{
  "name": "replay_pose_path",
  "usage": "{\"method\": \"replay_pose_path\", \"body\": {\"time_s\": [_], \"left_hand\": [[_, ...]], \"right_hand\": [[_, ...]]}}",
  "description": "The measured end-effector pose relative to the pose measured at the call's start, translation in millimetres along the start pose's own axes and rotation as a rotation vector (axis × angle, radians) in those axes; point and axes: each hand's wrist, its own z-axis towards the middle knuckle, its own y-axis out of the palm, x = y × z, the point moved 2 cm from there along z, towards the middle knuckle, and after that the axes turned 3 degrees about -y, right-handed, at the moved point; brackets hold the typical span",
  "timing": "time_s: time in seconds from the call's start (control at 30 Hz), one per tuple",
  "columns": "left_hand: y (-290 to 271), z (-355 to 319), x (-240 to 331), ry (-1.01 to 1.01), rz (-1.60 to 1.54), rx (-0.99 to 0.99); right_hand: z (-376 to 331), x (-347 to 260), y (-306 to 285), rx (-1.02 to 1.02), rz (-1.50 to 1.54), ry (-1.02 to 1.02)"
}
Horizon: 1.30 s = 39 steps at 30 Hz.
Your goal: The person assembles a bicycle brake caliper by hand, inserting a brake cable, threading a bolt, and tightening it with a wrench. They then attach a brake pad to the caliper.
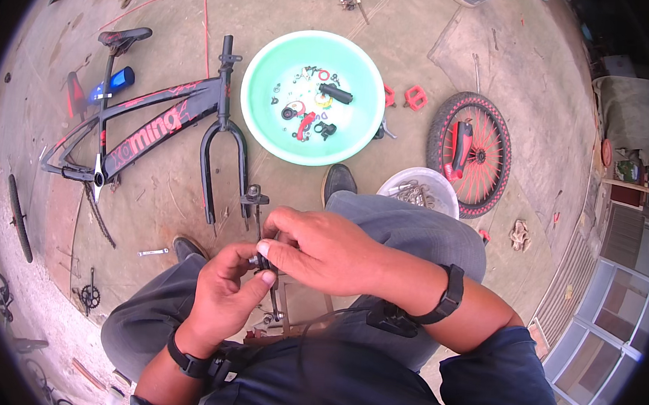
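Concrete floor (384, 207) is lying under everything, dusty and littered with bike pieces, and you are sitting low over it with your knees spread. Between your hands you are holding a small dark part (258, 260), close above your lap; too little of it is showing to tell what kind of fitting it is. A thin metal rod (275, 298) is standing just below it, reaching down toward your legs.

Judging by how things are lying, the stripping looks well along: the frame (145, 126) is lying bare on the floor to your left, its fork (222, 161) carrying no wheel, and the chain (100, 213) is trailing loose beside it. A green basin (313, 96) ahead of you is already holding small fittings and a black grip, and a clear tub (419, 192) by your right knee is holding metal bits. A red-spoked wheel (469, 154) and two red pedals (405, 97) are lying well apart on the right. The piece in your grasp still seems to be in work.

Your left hand (229, 290) is coming up from below, thumb and fingers curled round the part. Your right hand (321, 247) is reaching across from the right, palm down, fingertips pinching the same part from above, wrist bent inward.
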Motion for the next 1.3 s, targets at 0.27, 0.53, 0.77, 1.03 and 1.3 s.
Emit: {"method": "replay_pose_path", "body": {"time_s": [0.27,0.53,0.77,1.03,1.3], "left_hand": [[-6,2,4,0.006,-0.09,0.018],[-10,11,7,0.019,-0.156,0.055],[-15,7,5,0.014,-0.191,0.042],[-11,4,7,0.04,-0.161,0.007],[-12,3,10,0.061,-0.197,-0.058]], "right_hand": [[4,1,-11,-0.073,0.033,-0.002],[8,4,-19,-0.154,0.338,0.181],[9,-1,-14,-0.194,0.381,0.247],[11,-5,-6,-0.169,0.271,0.186],[12,-5,-8,-0.135,0.221,0.138]]}}
